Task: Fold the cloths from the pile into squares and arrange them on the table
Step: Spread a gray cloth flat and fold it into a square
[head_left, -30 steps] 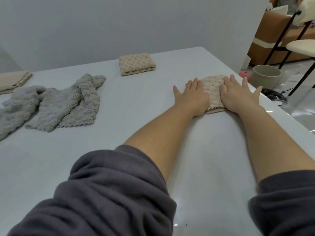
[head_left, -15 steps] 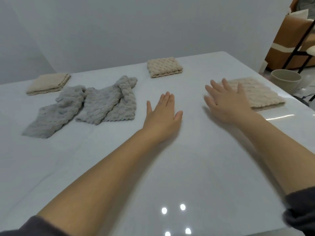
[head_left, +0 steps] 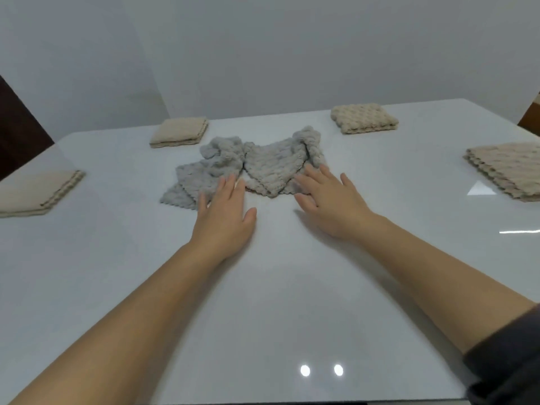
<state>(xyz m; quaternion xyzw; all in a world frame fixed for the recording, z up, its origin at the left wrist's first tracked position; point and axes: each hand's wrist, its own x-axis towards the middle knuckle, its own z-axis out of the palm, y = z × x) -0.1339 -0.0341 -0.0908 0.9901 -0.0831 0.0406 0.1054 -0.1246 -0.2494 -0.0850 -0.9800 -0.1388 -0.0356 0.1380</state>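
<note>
Both hands flat and released, gripping nothing.
Left hand (head_left: 223, 217) and right hand (head_left: 330, 200) reach the grey pile (head_left: 254, 165) at its near edge (crumpled, unfolded) on the table (head_left: 263, 302); beside it sit left square (head_left: 35, 194) and right square (head_left: 508, 171), beyond it far-left square (head_left: 179, 132) and far-right square (head_left: 363, 118).

Head cam, fwd-down over table (head_left: 263, 287).

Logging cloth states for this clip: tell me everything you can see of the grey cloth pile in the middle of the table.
The grey cloth pile lies unfolded and crumpled on the white table, seemingly two plush, bobbly cloths side by side, with scalloped edges, far parts bunched, near corners flat. The left hand and right hand, fingers straight, overlap its near edge; contact is unclear.
</note>
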